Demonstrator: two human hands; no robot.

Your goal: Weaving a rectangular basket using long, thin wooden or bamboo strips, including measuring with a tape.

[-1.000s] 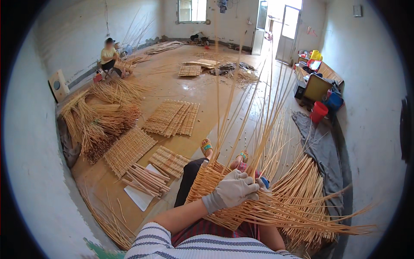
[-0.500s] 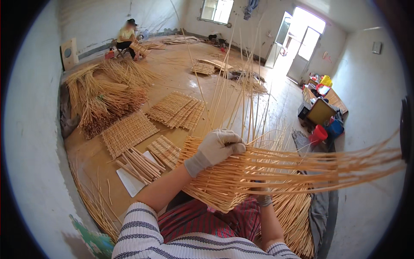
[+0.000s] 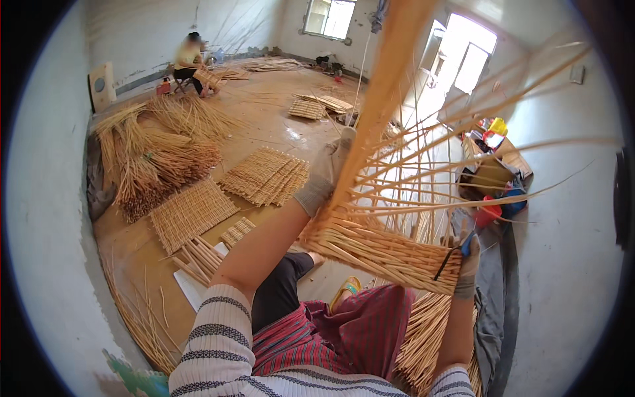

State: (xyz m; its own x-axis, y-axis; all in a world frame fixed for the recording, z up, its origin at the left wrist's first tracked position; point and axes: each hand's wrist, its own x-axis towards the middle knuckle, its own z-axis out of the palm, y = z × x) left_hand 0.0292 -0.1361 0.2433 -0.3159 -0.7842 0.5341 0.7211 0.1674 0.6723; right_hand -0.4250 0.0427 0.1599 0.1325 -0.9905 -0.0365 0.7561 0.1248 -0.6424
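Note:
A partly woven wicker basket piece [image 3: 387,248] is held tilted up in front of me, its long loose willow rods [image 3: 456,172] fanning out to the right. My left hand [image 3: 325,173], in a pale work glove, grips its left side; the fingers are partly hidden behind a blurred upright woven face [image 3: 377,92]. My right hand [image 3: 468,261], also gloved, is closed around the right end of the lower woven band. A tool with a blue handle [image 3: 468,243] and a dark, thin end sits in that hand against the weave; its exact kind cannot be made out.
Flat woven panels [image 3: 264,175] lie on the floor to the left, with short sticks [image 3: 198,258] nearer me. Behind them is a large heap of willow rods [image 3: 159,152]. More rods [image 3: 430,337] lie by my right leg. Another person [image 3: 190,63] sits far left. A red bucket [image 3: 488,212] stands right.
The wicker piece has been turned and raised, one woven face now standing upright. My right hand has come out from beneath it to its right end, showing the blue-handled tool.

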